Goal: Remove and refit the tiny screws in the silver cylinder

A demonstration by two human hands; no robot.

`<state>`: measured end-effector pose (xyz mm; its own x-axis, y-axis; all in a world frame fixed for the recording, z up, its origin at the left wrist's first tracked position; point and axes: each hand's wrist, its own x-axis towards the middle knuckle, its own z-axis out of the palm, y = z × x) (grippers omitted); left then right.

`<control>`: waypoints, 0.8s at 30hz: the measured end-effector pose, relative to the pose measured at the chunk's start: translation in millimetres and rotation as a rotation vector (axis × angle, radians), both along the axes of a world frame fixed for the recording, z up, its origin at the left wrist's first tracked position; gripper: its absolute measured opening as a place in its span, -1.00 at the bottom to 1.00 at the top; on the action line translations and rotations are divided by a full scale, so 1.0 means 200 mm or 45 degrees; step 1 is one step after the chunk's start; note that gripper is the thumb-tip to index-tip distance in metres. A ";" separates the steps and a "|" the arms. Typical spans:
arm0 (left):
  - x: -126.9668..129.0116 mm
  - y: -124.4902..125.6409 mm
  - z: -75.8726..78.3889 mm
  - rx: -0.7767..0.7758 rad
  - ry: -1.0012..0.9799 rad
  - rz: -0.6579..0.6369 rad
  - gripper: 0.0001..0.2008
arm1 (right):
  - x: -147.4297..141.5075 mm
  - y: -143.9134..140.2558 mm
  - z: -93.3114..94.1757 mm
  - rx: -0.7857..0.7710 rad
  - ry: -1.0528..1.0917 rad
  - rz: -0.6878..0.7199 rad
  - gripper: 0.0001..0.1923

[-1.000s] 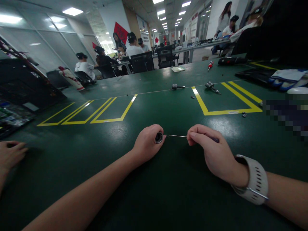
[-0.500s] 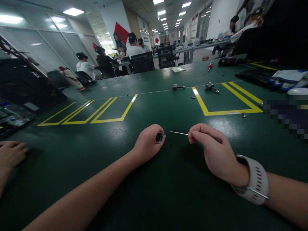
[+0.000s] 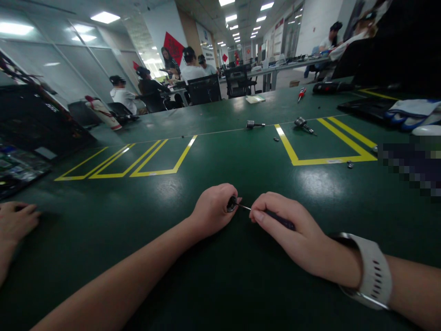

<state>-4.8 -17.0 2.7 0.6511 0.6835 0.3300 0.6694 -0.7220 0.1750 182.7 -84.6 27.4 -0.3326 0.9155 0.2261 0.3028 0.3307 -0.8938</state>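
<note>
My left hand point(image 3: 215, 209) is wrapped round a hollow metal cylinder point(image 3: 231, 204), its open round end facing right; most of it is hidden in the palm. Between thumb and fingers my right hand point(image 3: 287, 223) grips a thin screwdriver point(image 3: 280, 219) with a dark handle. The slim shaft points left, and its tip is at the mouth of the cylinder, though how far inside it reaches I cannot tell. Both hands are just above the green table point(image 3: 193, 285).
Beyond the hands lie two metal parts with shafts, one left of the right-hand yellow tape point(image 3: 287, 145) and another point(image 3: 303, 124) inside it. Small dark pieces point(image 3: 350, 164) and a red screwdriver point(image 3: 302, 94) lie farther right. Another person's hand point(image 3: 17, 223) rests at left.
My right hand has moved left and slightly down, bringing the screwdriver's tip to the cylinder's opening. My left hand has shifted slightly and turned the opening toward the right.
</note>
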 end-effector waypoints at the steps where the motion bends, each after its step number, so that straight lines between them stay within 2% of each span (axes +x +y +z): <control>1: 0.00 0.00 0.00 0.002 0.009 -0.031 -0.92 | 0.00 0.00 0.00 -0.061 0.042 0.010 -0.80; 3: -0.01 -0.01 0.00 0.003 0.002 -0.087 -0.92 | 0.01 0.02 -0.01 -0.255 0.225 0.019 -0.79; 5: -0.01 -0.01 0.00 0.008 -0.051 -0.121 -0.92 | 0.01 0.04 -0.03 -0.470 0.538 0.012 -0.81; 7: -0.01 -0.01 0.00 0.017 -0.134 -0.111 -0.92 | 0.02 0.06 -0.04 -0.642 0.777 0.013 -0.81; 9: -0.01 0.00 0.00 0.017 -0.206 -0.064 -0.90 | 0.02 0.08 -0.05 -0.738 0.904 0.046 -0.81; 12: 0.00 0.01 0.00 0.010 -0.257 0.003 -0.87 | 0.01 0.07 -0.06 -0.749 0.963 0.074 -0.82; 16: 0.00 0.01 0.01 0.030 -0.255 0.012 -0.87 | 0.00 0.06 -0.05 -0.626 0.840 0.027 -0.85; 24: 0.01 -0.01 0.01 0.078 0.017 0.029 -0.92 | 0.02 0.08 -0.04 -0.699 0.904 -0.029 -0.82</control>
<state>-3.5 -18.7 4.6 0.6400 0.6772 0.3631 0.6879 -0.7155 0.1219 186.2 -68.2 19.1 -0.2619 0.9599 -0.0997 -0.3802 -0.1976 -0.9035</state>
